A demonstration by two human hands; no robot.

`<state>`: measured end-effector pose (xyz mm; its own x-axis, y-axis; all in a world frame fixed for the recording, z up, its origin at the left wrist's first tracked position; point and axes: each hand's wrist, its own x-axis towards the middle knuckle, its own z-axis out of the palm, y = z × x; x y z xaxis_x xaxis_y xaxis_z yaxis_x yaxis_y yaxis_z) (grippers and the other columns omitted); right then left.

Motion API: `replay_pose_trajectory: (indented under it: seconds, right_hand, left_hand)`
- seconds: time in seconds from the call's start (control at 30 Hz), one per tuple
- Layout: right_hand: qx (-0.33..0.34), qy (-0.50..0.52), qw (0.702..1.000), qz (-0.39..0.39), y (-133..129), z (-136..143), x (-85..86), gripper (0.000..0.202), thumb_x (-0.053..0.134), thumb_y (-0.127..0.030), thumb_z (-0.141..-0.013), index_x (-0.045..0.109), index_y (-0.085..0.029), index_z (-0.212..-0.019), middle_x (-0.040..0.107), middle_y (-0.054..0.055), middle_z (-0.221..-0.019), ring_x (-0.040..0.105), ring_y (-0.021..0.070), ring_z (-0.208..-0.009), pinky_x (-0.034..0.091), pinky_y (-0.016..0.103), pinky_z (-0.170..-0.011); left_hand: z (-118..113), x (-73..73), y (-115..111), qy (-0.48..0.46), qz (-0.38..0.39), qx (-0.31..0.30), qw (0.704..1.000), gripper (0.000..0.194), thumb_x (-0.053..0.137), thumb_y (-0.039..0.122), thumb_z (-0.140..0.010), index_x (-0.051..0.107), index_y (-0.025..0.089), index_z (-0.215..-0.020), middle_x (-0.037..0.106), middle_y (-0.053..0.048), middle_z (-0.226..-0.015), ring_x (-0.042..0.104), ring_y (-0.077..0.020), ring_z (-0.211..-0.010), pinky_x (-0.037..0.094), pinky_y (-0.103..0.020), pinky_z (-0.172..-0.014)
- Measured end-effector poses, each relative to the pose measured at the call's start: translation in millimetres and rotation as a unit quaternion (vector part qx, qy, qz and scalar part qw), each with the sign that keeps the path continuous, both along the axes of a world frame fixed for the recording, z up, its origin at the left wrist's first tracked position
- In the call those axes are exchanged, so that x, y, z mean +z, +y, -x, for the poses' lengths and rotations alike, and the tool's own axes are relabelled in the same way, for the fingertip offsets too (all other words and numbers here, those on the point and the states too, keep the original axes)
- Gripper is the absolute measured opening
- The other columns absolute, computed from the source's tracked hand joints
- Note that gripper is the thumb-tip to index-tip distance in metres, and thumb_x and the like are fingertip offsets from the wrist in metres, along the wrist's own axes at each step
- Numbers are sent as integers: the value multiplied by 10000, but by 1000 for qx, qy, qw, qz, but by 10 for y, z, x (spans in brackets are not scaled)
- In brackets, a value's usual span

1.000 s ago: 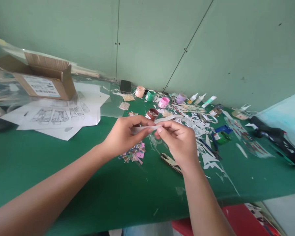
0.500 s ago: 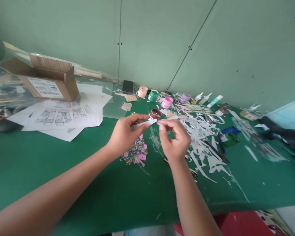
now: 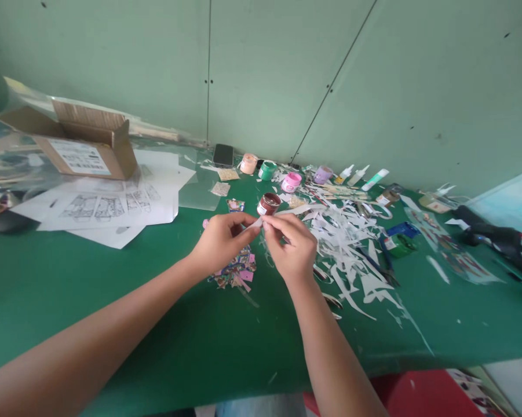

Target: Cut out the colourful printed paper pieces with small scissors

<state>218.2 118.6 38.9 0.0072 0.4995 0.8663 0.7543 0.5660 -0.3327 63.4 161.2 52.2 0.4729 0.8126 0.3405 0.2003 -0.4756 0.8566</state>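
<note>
Just two hands (image 3: 219,246) (image 3: 293,246), one white strip (image 3: 258,222)

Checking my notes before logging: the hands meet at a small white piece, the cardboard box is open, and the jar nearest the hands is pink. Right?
Only the jar colour is wrong: the head view shows the brown jar nearest the left hand and right hand, with the pink jar farther back. The white piece and open cardboard box are correct.

You had no wording before you that could be read; the white label (image 3: 79,157) on the cardboard box (image 3: 124,152) bore blurred print and dark, barcode-like marks; the labels on the brown jar (image 3: 271,202) and pink jar (image 3: 291,181) were too small.
</note>
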Motion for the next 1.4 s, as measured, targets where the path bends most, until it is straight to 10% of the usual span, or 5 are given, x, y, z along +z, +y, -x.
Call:
replay_pose_trajectory:
  seconds: [0.3,0.87,1.4]
  right_hand:
    - [14,-2,998,55,30,-38,-27,176,527,-171,-912,694,-204,-869,708,27,-784,633,119,-630,535,259,-616]
    - [-15,126,988,91,54,-76,-57,122,514,-239,-857,626,-206,-821,637,-1,-718,559,111,-572,476,242,-539]
    - [33,4,997,66,32,-99,-38,173,534,-184,-915,702,-192,-874,703,27,-770,630,117,-635,519,246,-603]
  left_hand:
    - [74,-76,34,72,-179,19,981,182,546,242,-907,712,173,-940,665,-35,-811,557,-121,-652,395,-234,-579]
    - [12,-19,55,-40,75,-30,996,268,621,412,-831,662,158,-758,502,29,-574,382,-89,-499,269,-237,-479]
    - [32,-22,27,35,-81,-6,996,216,556,311,-887,709,163,-851,669,-13,-743,507,-113,-619,370,-233,-569]
